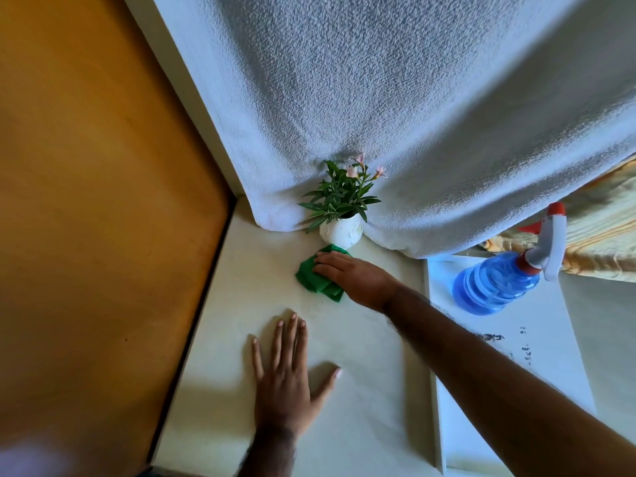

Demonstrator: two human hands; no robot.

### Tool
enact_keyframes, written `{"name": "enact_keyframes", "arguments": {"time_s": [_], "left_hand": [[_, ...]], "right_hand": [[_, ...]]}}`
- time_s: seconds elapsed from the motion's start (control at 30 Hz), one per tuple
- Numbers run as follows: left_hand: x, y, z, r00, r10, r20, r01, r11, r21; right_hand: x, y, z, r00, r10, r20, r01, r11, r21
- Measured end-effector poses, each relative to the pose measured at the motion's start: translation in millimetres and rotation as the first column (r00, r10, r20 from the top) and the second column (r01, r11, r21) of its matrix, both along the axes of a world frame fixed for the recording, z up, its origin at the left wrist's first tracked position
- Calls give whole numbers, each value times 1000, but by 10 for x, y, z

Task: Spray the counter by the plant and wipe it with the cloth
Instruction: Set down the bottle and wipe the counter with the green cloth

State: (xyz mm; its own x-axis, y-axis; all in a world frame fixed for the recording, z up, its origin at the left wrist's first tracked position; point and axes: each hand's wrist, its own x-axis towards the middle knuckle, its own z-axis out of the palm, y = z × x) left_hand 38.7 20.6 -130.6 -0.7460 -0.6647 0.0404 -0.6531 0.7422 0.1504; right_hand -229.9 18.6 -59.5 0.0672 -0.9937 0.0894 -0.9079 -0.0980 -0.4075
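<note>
Cloth (pixel 311 275) lies under right hand (pixel 358 275), seemingly touching plant pot (pixel 340 232).

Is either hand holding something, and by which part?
Nothing is gripped. The right hand presses flat on the cloth, over its right side; the left hand lies flat on the counter.

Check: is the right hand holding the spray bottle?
No, the right hand presses the green cloth; the spray bottle sits apart to its right.

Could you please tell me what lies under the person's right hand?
The right hand presses a green cloth onto the pale counter by the white plant pot. The cloth's part beneath the hand, and the counter under it, cannot be seen.
</note>
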Motion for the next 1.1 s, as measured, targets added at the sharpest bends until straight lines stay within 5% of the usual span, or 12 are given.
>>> {"name": "enact_keyframes", "arguments": {"time_s": [0.13,0.3,0.43,0.67,0.83,1.1], "left_hand": [[0,3,-5,1000,5,-3,-5,1000,-4],[-4,8,-7,1000,1,-15,-1,1000,-5],[2,5,-14,1000,2,-17,-2,1000,-8],[10,1,-19,1000,-1,-7,1,1000,-10],[5,-2,-20,1000,5,-13,-6,1000,-15],[20,-9,-55,1000,-2,-27,1,999,-34]], "right_hand": [[73,-15,110,997,69,-18,-70,996,-63],[-37,-115,262,966,97,-239,-167,942,-292],[-164,-97,229,958,86,-274,-161,950,-267],[-104,-77,-31,984,140,-112,-156,976,-153],[-33,-59,-99,999,11,34,-8,995,-96],[-130,28,38,992,18,-126,-61,938,-342]]}}
